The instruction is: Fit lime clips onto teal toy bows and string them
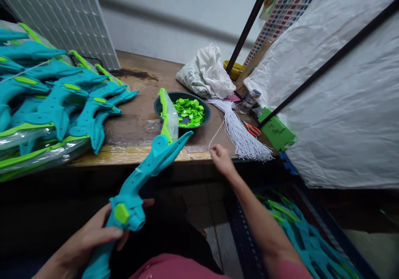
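Observation:
My left hand (93, 235) is wrapped round the grip of a teal plastic toy bow (146, 171) with green parts, holding it over my lap so that its far end reaches the table edge. A clear plastic sleeve (170, 114) hangs on that far end. My right hand (220, 158) is at the table's front edge, fingers pinched on a single white string (215, 137) that runs back to a bundle of white strings (238, 131). A dark bowl (160, 104) of small green plastic pieces (188, 112) sits just behind the bow's tip.
A heap of bagged teal bows (52, 104) fills the table's left side. A crumpled white bag (207, 73), orange-handled scissors (253, 130), a green plastic block (276, 131) and a large white sheet (339, 92) lie right. More teal bows (305, 239) fill a crate by my right knee.

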The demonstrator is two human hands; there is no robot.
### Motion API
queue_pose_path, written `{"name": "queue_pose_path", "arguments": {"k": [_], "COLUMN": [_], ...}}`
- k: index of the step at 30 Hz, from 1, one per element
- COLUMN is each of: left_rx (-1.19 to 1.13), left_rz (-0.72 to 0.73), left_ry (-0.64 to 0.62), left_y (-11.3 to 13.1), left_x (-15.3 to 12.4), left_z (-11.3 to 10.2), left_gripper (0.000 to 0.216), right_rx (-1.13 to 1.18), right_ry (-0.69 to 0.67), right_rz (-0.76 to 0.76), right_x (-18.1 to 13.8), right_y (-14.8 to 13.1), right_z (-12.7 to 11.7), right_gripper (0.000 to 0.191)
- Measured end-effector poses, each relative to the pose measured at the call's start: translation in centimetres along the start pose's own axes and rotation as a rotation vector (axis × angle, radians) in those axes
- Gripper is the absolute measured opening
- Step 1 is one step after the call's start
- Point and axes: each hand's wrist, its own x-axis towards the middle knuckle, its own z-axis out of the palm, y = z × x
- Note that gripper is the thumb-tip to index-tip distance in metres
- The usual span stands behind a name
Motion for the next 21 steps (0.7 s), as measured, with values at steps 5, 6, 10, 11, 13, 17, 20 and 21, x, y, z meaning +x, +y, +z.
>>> {"name": "queue_pose_path", "arguments": {"k": [5,6,10,11,13,17,20,21], "left_rx": [-0.054,-0.043,0.025,0.043,0.077,0.169,0.235,0.262], "left_rz": [0.023,0.022,-0.054,-0.090,-0.167,-0.341,-0.413,-0.427], "left_ry": [-0.113,-0.123,-0.174,-0.177,-0.162,-0.183,-0.208,-0.195], "left_y": [-0.2,-0.3,-0.9,-1.2,-2.2,-4.8,-6.4,-6.6], "left_x": [4.2,4.5,4.0,3.5,2.2,-0.6,-2.5,-3.1], "left_z": [1.3,1.3,0.5,0.3,-0.1,-0.6,-0.9,-1.0], "left_gripper": [0.064,0.061,0.049,0.049,0.051,0.060,0.063,0.063], "right_rx": [0.409,0.484,0.800,0.887,1.059,1.330,1.446,1.472], "right_ry": [-0.435,-0.512,-0.724,-0.722,-0.653,-0.455,-0.333,-0.298], "right_rz": [-0.143,-0.138,0.002,0.058,0.180,0.385,0.464,0.479], "right_x": [-12.4,-14.4,-17.3,-16.9,-15.4,-11.9,-10.0,-9.4], "right_y": [-3.5,-3.7,-3.2,-3.0,-2.6,-1.8,-0.6,0.0], "right_z": [10.3,11.8,15.3,15.8,16.4,16.7,16.4,16.2], "right_gripper": [0.009,0.006,0.019,0.025,0.037,0.052,0.051,0.048]}}
